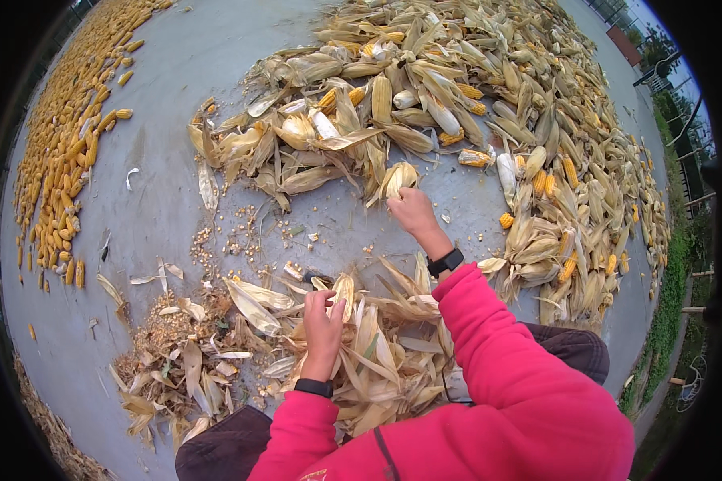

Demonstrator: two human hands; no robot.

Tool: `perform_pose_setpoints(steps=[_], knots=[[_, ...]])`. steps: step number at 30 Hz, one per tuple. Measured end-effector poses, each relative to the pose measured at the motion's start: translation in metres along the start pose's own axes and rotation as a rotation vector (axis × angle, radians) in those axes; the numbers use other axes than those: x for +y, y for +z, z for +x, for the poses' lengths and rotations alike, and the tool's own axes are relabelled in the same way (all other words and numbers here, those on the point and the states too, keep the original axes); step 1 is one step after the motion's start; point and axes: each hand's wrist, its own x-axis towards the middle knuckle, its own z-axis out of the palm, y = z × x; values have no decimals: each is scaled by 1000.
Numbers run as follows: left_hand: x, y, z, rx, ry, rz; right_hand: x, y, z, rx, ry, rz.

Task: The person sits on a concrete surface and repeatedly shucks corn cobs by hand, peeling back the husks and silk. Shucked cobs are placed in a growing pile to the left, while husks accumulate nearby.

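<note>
My right hand (413, 212) reaches forward to the near edge of a large heap of unhusked corn. Its fingers are closed on a husk-covered ear of corn (398, 178); the far side of the grip is hidden. Closer to my body, my left hand (322, 327) is raised over loose dry husks (373, 361), its thumb and bent fingers apart, and nothing shows in it. A pale husk (343, 290) stands just beyond its fingertips. Beside that lies a small dark object (319, 280), partly covered, whose kind I cannot make out.
The big heap of corn in husks (529, 88) spreads across the far middle and right. Husked yellow cobs (60, 192) lie piled at the far left. Loose kernels (245, 232) and a mound of husk scraps (173, 337) dot the grey concrete floor (169, 112). My knees flank the near husks.
</note>
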Motion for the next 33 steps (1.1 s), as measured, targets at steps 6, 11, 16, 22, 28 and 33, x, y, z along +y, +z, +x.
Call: perform_pose_setpoints(steps=[6, 11, 16, 22, 28, 33], knots=[[63, -2, -12, 140, 426, 46, -95, -122, -87, -758, 152, 817], [74, -31, -43, -80, 196, -598, -148, -129, -167, -613, 80, 1247], [99, -48, -79, -176, 215, -908, -166, -144, -204, -378, -271, 1014], [130, -64, -113, 47, 386, -835, -187, -172, -238, -141, -560, 751], [139, -86, -128, -80, 285, -988, -202, -200, -247, -170, -730, 686], [137, -94, -130, -211, 155, -1027, -209, -206, -256, -50, -767, 462]])
